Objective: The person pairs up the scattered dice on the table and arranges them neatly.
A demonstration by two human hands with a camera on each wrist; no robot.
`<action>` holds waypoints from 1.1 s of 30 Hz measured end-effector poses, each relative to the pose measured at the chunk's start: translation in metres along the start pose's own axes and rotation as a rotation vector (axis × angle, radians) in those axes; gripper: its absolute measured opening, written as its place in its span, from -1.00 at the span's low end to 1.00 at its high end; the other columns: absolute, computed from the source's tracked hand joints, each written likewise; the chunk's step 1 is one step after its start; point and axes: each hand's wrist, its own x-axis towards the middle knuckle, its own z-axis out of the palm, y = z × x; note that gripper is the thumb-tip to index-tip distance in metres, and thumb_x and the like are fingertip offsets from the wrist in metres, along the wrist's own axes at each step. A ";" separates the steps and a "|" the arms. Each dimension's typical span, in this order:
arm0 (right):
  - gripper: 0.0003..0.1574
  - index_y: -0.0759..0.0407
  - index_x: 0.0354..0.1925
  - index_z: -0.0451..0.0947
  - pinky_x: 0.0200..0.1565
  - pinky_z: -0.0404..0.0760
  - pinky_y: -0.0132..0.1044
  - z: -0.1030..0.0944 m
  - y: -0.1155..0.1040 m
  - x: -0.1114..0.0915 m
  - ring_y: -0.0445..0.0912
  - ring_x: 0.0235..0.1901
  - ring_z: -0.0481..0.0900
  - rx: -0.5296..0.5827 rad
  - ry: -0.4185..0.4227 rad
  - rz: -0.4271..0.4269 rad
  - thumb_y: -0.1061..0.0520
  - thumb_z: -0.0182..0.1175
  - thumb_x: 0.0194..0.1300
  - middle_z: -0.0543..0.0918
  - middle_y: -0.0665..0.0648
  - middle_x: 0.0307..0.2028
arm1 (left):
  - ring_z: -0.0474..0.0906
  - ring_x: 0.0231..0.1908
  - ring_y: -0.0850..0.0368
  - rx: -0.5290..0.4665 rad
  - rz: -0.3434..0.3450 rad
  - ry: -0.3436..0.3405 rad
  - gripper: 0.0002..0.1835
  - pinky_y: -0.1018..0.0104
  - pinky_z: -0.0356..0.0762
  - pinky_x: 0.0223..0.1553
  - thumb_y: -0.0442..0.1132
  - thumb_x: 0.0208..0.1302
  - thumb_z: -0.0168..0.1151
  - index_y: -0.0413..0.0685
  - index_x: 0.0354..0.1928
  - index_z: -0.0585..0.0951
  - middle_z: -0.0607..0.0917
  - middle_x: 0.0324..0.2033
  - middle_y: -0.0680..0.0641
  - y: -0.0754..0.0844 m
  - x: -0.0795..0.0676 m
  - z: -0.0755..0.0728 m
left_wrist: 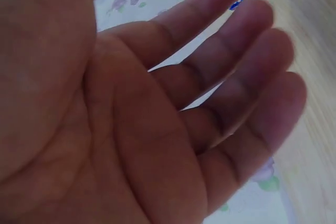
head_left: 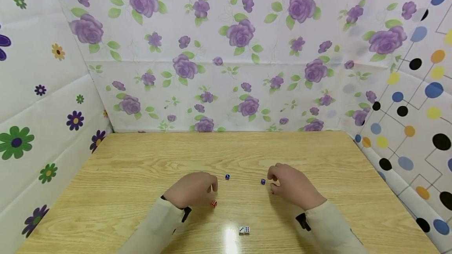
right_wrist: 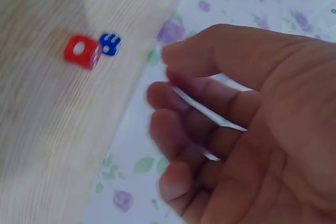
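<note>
My left hand [head_left: 192,188] hovers over the table with loosely bent fingers and nothing in its palm. A red die [head_left: 214,204] lies just beside it, and a blue die [head_left: 227,176] sits past its fingertips, peeking out as a blue patch [left_wrist: 237,3] behind them in the left wrist view. Opposite, my right hand [head_left: 293,187] has fingers and thumb loosely curved around no object. By its thumb is a second red die [right_wrist: 81,52], mostly hidden in the head view, with another blue die [head_left: 263,181] close by.
Two white dice [head_left: 244,230] stand side by side near the front of the wooden table [head_left: 141,152]. Flower-patterned cloth [head_left: 219,89] rises at the back, with a flowered sheet [head_left: 46,128] on the left and a dotted sheet [head_left: 406,136] on the right.
</note>
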 end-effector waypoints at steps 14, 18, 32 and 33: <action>-0.83 0.09 -0.31 0.61 -0.30 0.60 -0.11 0.015 0.008 0.003 -0.16 -0.42 0.53 0.012 -0.119 0.097 0.26 0.45 0.23 0.62 -0.03 -0.41 | 0.49 -0.44 0.25 -0.038 -0.003 -0.034 -0.80 0.23 0.52 -0.34 -0.37 0.14 0.49 0.08 -0.45 0.65 0.60 -0.47 0.20 -0.002 0.000 0.010; -0.81 0.04 -0.37 0.59 -0.33 0.57 -0.14 0.016 0.008 0.003 -0.18 -0.44 0.51 0.016 -0.112 0.083 0.29 0.39 0.24 0.60 -0.09 -0.44 | 0.48 -0.46 0.25 -0.060 0.008 -0.047 -0.79 0.25 0.51 -0.36 -0.42 0.17 0.43 0.08 -0.45 0.66 0.61 -0.47 0.19 -0.005 0.002 0.012; -0.70 -0.05 -0.47 0.57 -0.35 0.48 -0.19 0.016 0.010 0.001 -0.21 -0.47 0.42 0.045 -0.080 0.067 0.28 0.41 0.28 0.57 -0.15 -0.48 | 0.39 -0.51 0.24 -0.083 0.025 -0.044 -0.76 0.31 0.37 -0.43 -0.49 0.13 0.37 0.03 -0.49 0.62 0.58 -0.52 0.15 -0.004 0.007 0.015; -0.69 -0.05 -0.48 0.57 -0.36 0.48 -0.19 0.017 0.010 0.001 -0.21 -0.47 0.42 0.042 -0.078 0.070 0.29 0.40 0.28 0.57 -0.14 -0.48 | 0.38 -0.51 0.24 -0.079 0.027 -0.045 -0.76 0.32 0.35 -0.44 -0.49 0.13 0.37 0.03 -0.49 0.63 0.57 -0.52 0.15 -0.004 0.007 0.015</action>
